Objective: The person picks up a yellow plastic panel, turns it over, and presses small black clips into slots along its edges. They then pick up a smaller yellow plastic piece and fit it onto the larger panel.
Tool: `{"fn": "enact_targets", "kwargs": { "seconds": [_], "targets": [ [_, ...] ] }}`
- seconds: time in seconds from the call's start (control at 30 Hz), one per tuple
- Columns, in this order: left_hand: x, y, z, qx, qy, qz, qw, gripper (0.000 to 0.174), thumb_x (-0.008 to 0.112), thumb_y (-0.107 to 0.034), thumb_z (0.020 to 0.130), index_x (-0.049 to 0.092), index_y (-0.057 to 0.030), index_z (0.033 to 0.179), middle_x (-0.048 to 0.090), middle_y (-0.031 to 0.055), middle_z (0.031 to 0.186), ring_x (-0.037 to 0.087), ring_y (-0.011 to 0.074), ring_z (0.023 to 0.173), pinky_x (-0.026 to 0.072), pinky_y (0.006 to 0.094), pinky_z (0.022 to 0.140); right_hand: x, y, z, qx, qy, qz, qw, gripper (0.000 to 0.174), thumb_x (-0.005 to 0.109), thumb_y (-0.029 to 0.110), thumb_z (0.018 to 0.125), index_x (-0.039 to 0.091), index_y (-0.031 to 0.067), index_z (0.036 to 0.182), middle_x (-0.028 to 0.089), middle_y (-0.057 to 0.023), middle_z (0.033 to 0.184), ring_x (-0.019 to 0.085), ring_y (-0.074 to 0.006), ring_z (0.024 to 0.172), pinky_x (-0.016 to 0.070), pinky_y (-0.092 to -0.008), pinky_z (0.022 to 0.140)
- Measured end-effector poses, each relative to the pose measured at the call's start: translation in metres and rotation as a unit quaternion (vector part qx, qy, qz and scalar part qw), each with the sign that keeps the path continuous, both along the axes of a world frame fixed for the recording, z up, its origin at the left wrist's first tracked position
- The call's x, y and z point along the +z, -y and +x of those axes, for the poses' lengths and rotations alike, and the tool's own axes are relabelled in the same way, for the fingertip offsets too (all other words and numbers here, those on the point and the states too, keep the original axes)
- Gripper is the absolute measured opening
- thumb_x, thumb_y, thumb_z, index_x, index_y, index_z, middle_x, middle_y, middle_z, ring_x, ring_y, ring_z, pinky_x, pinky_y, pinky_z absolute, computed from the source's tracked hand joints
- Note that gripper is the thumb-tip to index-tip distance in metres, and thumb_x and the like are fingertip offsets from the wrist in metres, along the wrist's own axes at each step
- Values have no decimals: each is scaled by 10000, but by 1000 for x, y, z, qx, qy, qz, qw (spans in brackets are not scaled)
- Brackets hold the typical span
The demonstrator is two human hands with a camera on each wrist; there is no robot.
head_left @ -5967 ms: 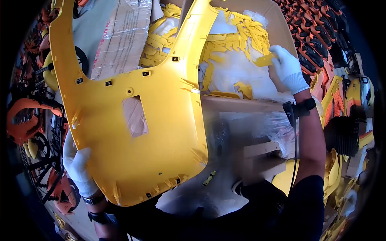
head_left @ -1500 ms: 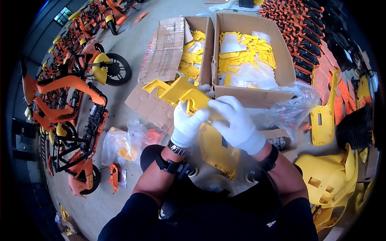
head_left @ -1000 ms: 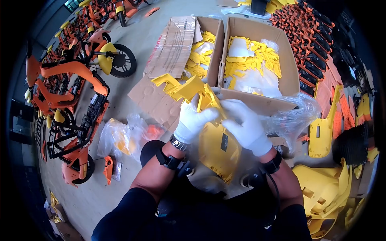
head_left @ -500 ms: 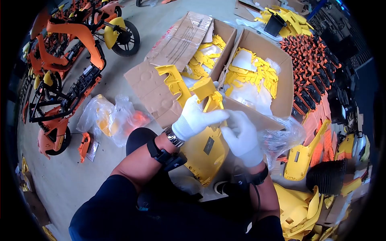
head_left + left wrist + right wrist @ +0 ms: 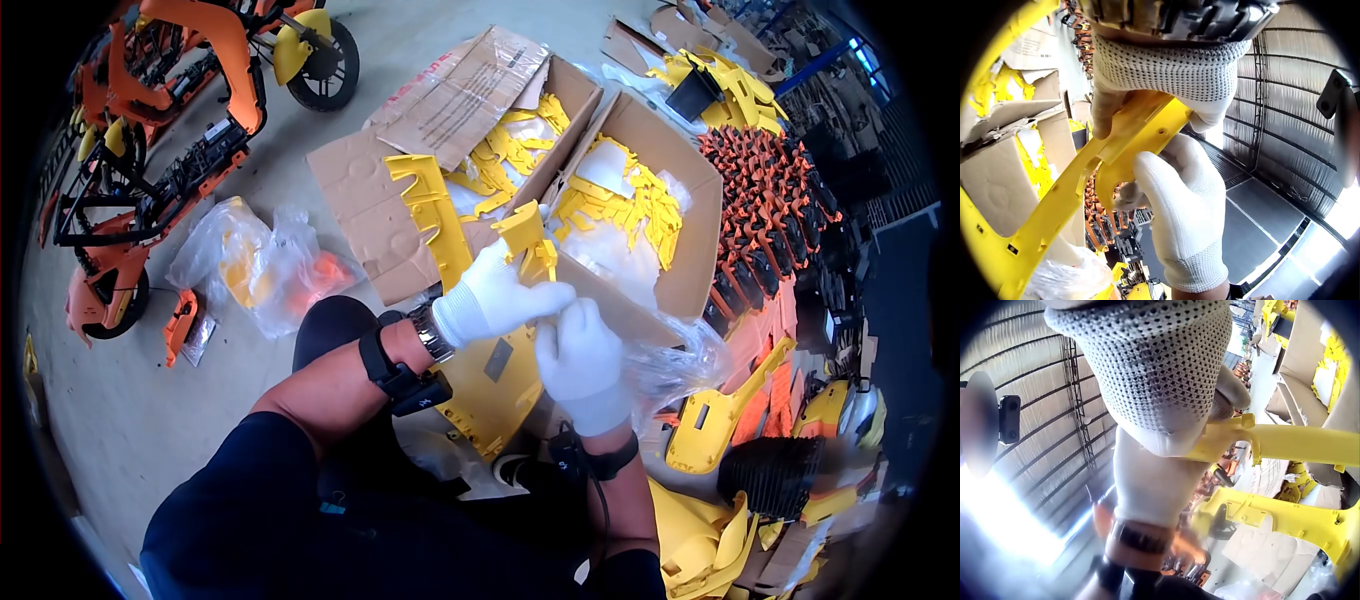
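In the head view a large yellow panel (image 5: 487, 385) hangs in front of the body, partly hidden by the arms. My gloved left hand (image 5: 492, 300) grips its narrow arm near the top. Close beside it, my gloved right hand (image 5: 585, 362) has its fingers bent at the panel's edge. The left wrist view shows the right hand (image 5: 1185, 206) pinching a small hooked yellow piece (image 5: 1107, 182) against the panel arm (image 5: 1154, 131), just below the left hand (image 5: 1163, 78). In the right wrist view the right hand (image 5: 1154, 375) covers most of the contact.
Ahead stand two cardboard boxes (image 5: 690, 245) holding yellow pieces and white sheets. Orange vehicle frames (image 5: 235, 75) and a clear plastic bag (image 5: 262, 262) are at the left. Rows of orange and black parts (image 5: 765, 200) and more yellow panels (image 5: 705, 425) lie at the right.
The small piece came from the right-hand box and is now at the panel. Most recently, the right hand has closed in beside the left, its fingers more bent, and the head view has turned.
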State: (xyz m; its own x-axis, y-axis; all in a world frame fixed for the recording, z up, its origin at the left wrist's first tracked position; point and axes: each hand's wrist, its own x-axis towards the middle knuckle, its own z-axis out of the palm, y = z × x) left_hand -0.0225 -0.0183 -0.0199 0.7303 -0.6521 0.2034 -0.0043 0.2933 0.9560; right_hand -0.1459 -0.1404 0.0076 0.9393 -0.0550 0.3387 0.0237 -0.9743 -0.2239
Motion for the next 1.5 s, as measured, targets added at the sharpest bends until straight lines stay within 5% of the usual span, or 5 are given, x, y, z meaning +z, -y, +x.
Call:
{"fn": "enact_targets", "kwargs": {
  "seconds": [0.1, 0.4, 0.63, 0.67, 1.5],
  "targets": [
    [0, 2, 0, 44, 101, 68, 992, 880, 777, -268, 863, 287, 7, 1541, 613, 108, 1186, 596, 172, 1102, 505, 347, 944, 2, -11, -1, -13, -6, 3, 1000, 173, 675, 83, 851, 553, 23, 958, 554, -149, 827, 621, -355, 718, 514, -443, 608],
    [-1, -2, 0, 37, 30, 113, 992, 522, 676, -128, 909, 475, 11, 1370, 637, 75, 1118, 616, 153, 1033, 508, 329, 910, -6, -7, 1, -10, -20, 42, 999, 451, 690, 147, 849, 566, -11, 1252, 569, -146, 891, 630, -338, 796, 521, -440, 706],
    [13, -15, 1, -69, -41, -15, 997, 461, 660, -14, 901, 532, -17, 1343, 647, 62, 1213, 614, 143, 1087, 508, 319, 924, 1, 31, 2, -3, 4, 430, 903, 590, 650, 226, 938, 452, -8, 1442, 562, -206, 1378, 561, -321, 1288, 451, -398, 1072],
    [15, -17, -2, -78, -36, -12, 996, 509, 657, -5, 900, 508, -12, 1386, 637, 71, 1238, 607, 149, 1118, 500, 319, 950, -5, 32, 4, 37, -24, 554, 831, 570, 637, 232, 951, 459, -14, 1434, 592, -204, 1339, 594, -298, 1250, 463, -389, 1051],
    [18, -12, -43, 125, 37, 40, 991, 273, 697, -27, 893, 659, 65, 1148, 699, 98, 995, 664, 138, 808, 526, 253, 674, 8, 20, 1, 2, -6, 504, 864, 305, 685, 166, 914, 591, -19, 1136, 688, -151, 1059, 657, -202, 1009, 507, -345, 890]
  ]
}}
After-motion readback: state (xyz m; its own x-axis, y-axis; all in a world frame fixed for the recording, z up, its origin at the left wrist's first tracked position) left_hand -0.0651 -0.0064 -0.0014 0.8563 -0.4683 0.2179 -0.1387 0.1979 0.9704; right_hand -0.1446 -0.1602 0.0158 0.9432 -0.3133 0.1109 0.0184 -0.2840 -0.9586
